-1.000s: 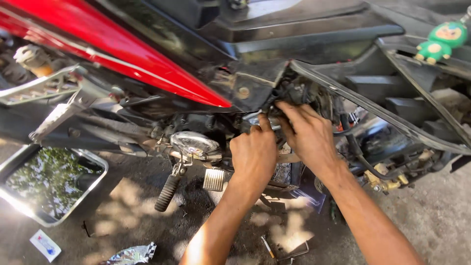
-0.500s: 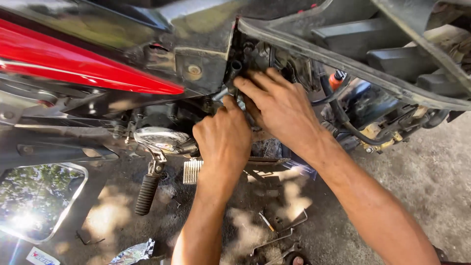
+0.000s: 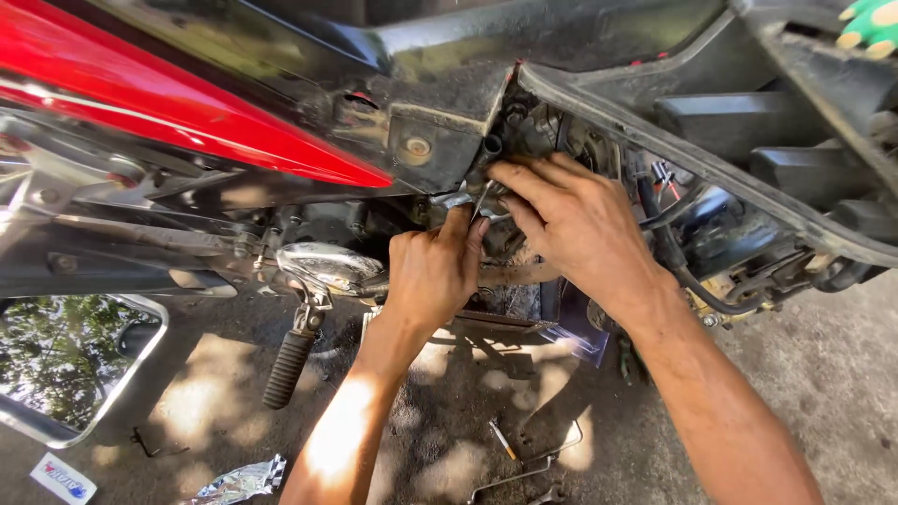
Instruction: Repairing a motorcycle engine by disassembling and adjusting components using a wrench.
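Observation:
A motorcycle with a red side panel and black frame fills the upper view. My left hand is a fist below the open engine bay, shut on a thin metal tool that points up into the gap. My right hand reaches in from the right. Its fingertips pinch a small shiny metal part beside the tool's tip, under a black hose end. What lies deeper inside is hidden by my fingers.
A chrome lever and a black rubber footpeg hang left of my hands. A metal tray of reflecting liquid sits lower left. Crumpled foil, a cigarette and bent wire pieces lie on the concrete. Hoses run at right.
The view has closed in on the engine bay and shifted left. Both hands stay at the same spot, with the left fist now slightly lower under the right fingers.

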